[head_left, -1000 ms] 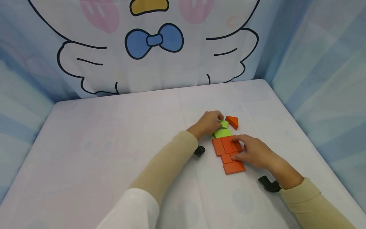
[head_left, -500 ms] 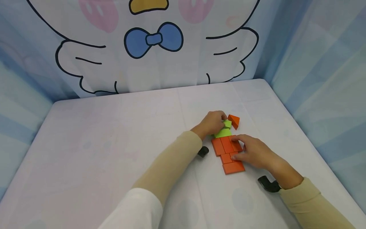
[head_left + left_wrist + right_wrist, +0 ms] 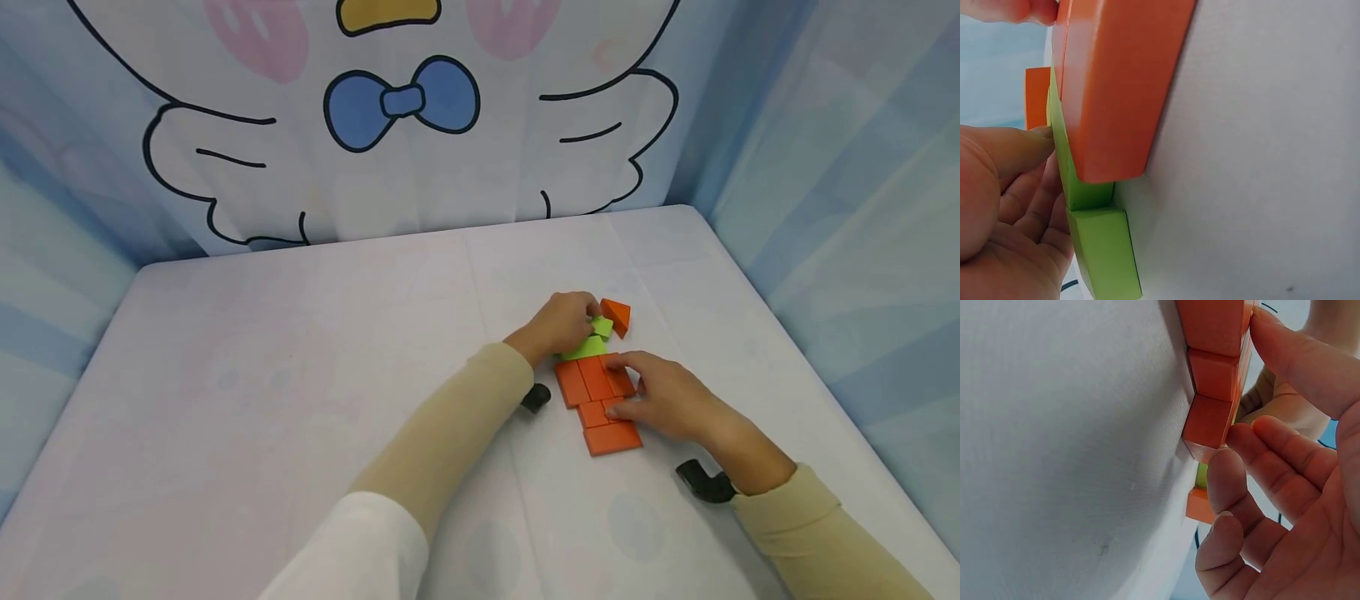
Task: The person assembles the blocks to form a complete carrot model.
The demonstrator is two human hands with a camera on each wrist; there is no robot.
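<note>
Orange blocks [image 3: 596, 379] lie side by side in a flat, stepped shape on the right part of the table. Beyond them is a green block [image 3: 587, 348]. My left hand [image 3: 562, 323] pinches a smaller green block [image 3: 602, 327] between thumb and fingers, partly covering it. An orange triangular block [image 3: 618, 317] sits just past that piece. In the left wrist view, another green block [image 3: 1107, 253] shows at the near end of the row. My right hand [image 3: 669, 398] rests its thumb and fingertips on the orange blocks' right side, fingers loosely bent.
A white cloth covers the table [image 3: 300, 400]. Behind it hangs a printed curtain [image 3: 405, 183] with a cartoon figure, and more curtain [image 3: 862, 208] runs along the right. Black curved pieces [image 3: 705, 483] stick out by both wrists.
My left hand has slid a little to the right with the small green block. The orange triangular block has shifted slightly right and away. My right hand has stayed in place.
</note>
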